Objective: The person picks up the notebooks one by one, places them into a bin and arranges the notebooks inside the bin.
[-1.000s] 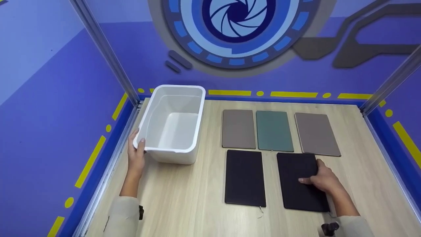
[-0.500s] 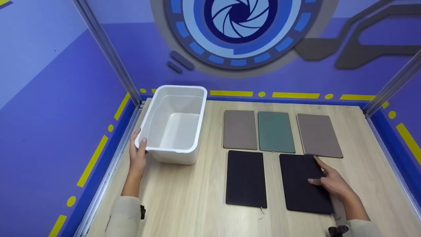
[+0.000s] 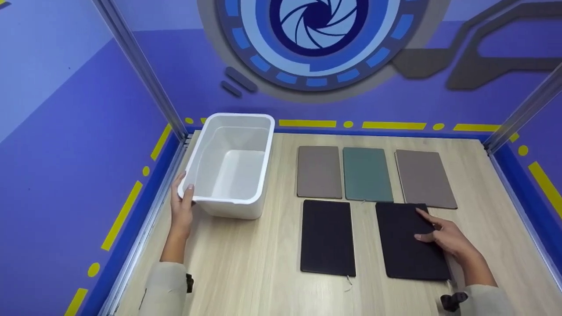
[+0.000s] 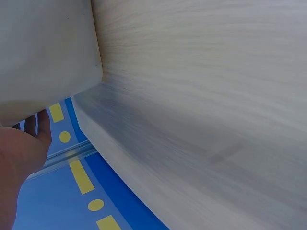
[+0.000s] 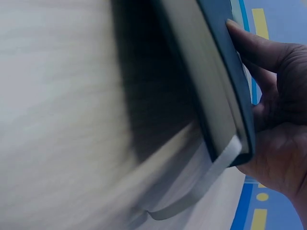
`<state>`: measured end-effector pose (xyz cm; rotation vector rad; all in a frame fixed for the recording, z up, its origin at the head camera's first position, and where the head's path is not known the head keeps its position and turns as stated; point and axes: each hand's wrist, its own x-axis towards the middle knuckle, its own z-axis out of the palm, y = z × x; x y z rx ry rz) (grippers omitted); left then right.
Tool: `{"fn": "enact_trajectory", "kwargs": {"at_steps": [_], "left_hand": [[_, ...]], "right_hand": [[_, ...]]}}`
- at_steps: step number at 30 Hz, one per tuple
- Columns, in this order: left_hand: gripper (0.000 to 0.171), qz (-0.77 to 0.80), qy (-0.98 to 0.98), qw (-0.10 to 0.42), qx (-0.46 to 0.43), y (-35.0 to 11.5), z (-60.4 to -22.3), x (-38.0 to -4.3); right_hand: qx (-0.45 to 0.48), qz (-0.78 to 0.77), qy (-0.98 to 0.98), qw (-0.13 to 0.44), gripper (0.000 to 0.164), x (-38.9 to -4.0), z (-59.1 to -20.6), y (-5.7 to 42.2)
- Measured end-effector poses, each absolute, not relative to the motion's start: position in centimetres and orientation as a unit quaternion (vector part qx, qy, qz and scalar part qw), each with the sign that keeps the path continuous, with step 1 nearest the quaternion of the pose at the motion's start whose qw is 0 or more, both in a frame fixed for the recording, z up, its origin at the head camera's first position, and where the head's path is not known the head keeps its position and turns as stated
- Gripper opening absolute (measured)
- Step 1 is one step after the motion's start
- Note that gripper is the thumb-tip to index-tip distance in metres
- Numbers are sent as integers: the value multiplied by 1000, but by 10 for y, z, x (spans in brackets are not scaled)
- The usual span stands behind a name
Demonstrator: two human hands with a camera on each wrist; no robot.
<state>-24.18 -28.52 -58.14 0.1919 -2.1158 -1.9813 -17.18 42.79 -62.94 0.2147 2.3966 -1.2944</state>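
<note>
My left hand (image 3: pixel 182 208) grips the near left corner of a white plastic bin (image 3: pixel 259 193), thumb over the rim and fingers along the outer side. In the left wrist view, the fingers (image 4: pixel 42 125) lie against the bin's wall (image 4: pixel 48 48). My right hand (image 3: pixel 450 239) rests on the right side of a black notebook (image 3: pixel 406 245), index finger and thumb extended on its cover. The right wrist view shows the notebook's page edge (image 5: pixel 211 91), a pale ribbon bookmark (image 5: pixel 201 189) trailing from it, and the thumb (image 5: pixel 254 45) at the cover. The remaining fingers are mostly hidden.
Another black notebook (image 3: pixel 327 237) lies to the left, its ribbon toward the front. Behind stand in a row a taupe notebook (image 3: pixel 319 172), a green one (image 3: pixel 368 174) and a second taupe one (image 3: pixel 426 178). Blue panels (image 3: pixel 145 79) enclose the wooden tabletop (image 3: pixel 246 263).
The right-hand black notebook has shifted slightly to the right with my right hand. The index finger has come from its edge onto the cover. My left hand and the bin have stayed put.
</note>
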Motion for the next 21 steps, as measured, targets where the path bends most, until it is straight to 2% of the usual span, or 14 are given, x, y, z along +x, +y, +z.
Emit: {"fn": "enact_trajectory", "kwargs": {"at_steps": [21], "left_hand": [[53, -684, -716, 130, 61, -283, -583, -242]], "right_hand": [[98, -490, 838, 219, 96, -172, -630, 428]]}}
